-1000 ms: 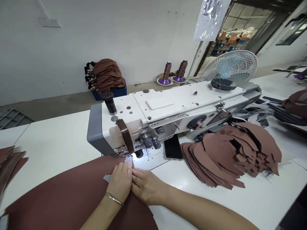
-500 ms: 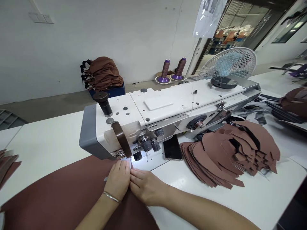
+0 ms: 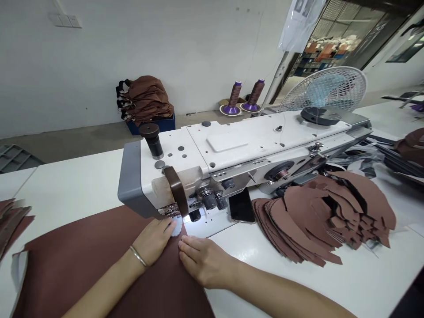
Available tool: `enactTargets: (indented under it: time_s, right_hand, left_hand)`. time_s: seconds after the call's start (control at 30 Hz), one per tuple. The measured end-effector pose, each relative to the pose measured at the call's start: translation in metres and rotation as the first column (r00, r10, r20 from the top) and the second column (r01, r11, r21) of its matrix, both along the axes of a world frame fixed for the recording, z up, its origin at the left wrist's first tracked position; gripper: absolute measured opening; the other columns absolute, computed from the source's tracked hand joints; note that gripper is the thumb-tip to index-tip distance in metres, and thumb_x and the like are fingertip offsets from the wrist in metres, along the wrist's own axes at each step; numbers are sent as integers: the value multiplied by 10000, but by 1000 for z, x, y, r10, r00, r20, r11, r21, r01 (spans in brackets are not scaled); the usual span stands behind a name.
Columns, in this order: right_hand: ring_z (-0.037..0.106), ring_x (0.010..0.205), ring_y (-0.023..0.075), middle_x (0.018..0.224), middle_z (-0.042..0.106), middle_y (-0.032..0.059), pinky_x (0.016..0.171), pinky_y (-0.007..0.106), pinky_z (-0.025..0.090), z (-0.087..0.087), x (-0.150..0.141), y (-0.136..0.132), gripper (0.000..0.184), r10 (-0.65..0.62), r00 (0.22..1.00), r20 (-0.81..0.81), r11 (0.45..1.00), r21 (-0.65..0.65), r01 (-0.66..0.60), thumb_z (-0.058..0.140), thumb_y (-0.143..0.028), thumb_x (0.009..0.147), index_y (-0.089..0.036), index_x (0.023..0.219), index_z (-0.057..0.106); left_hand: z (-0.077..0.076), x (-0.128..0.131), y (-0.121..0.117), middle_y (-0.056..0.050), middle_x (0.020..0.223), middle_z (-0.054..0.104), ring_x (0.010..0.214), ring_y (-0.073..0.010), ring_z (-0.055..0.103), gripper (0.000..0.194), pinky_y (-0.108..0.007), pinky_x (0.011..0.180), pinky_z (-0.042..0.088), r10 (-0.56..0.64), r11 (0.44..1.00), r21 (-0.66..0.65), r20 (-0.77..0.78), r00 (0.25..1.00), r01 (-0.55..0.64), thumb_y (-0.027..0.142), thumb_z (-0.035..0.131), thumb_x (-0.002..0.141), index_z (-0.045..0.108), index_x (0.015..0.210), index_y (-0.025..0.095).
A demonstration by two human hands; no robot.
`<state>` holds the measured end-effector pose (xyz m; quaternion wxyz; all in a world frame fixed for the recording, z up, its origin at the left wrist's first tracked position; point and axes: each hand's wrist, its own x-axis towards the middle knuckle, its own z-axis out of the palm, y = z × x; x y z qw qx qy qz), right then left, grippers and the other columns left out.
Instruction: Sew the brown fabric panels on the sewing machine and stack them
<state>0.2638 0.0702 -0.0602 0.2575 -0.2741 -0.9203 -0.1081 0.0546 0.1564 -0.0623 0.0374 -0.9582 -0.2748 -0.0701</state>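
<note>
A large brown leather-like sheet (image 3: 99, 251) lies under the sewing head of a white sewing machine (image 3: 228, 141). My left hand (image 3: 154, 240) rests flat on it, fingers stretched toward the needle area, thumb apart and touching a small pale piece with a scalloped edge (image 3: 177, 226). A metal bangle (image 3: 138, 256) circles that wrist. At the sheet's right edge, just in front of the machine's foot, my right hand (image 3: 207, 260) has its fingers pressed together on the material; its thumb is hidden. The brown finger guard or lever (image 3: 175, 190) hides the needle.
Right of the machine head lie a black phone (image 3: 241, 207) and stacked brown cut pieces (image 3: 308, 216). Behind stand two thread cones (image 3: 234, 98) and a fan (image 3: 326, 88). More brown pieces (image 3: 15, 223) lie at the left. A blue bin (image 3: 165, 123) holds bundled brown material.
My left hand has slid left, away from my right hand, uncovering the pale scalloped piece. My right hand stays at the sheet's edge. The view has shifted slightly left.
</note>
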Motion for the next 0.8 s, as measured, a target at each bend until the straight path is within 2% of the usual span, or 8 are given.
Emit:
enactTargets:
  time_s: [0.1,0.3,0.57,0.67,0.8]
  right_hand:
    - [613,1038,250,1095,643,201,946,379,494,-2,1,-4,208,-17,1000,-6,1000,23,18,446,-109,900,-31,967,626]
    - [618,1035,281,1098,643,215,932,403,505,-4,0,-5,222,-38,999,-33,998,48,40,452,-102,874,-13,969,631]
    - [607,1072,292,1127,630,234,957,443,488,-9,-4,0,237,-55,998,7,998,38,55,457,-113,885,3,1020,613]
    - [600,1086,295,1143,627,227,981,440,476,-8,-4,1,251,-74,997,11,996,56,73,441,-109,889,5,1029,616]
    - [575,1128,307,1173,611,230,1020,454,444,-8,-5,2,271,-96,995,30,994,60,95,429,-106,890,11,1059,607]
  left_hand:
    - [6,0,5,-86,1014,658,781,-159,614,321,-285,707,511,-39,999,-5,-35,999,38,122,336,905,609,1064,177]
    - [10,0,10,-89,907,671,661,-159,601,316,-292,628,501,-114,985,127,-50,992,119,125,323,909,604,1053,145]
    - [11,6,9,-59,827,645,599,-150,570,305,-280,588,487,-77,995,61,-67,995,82,103,330,892,599,1025,162]
    - [13,11,6,-69,788,640,553,-163,551,311,-296,536,478,-99,988,115,-62,993,106,105,309,892,614,946,141]
    - [16,21,-1,-89,772,635,621,-200,584,337,-320,538,482,-91,975,205,13,996,86,83,282,883,615,862,133]
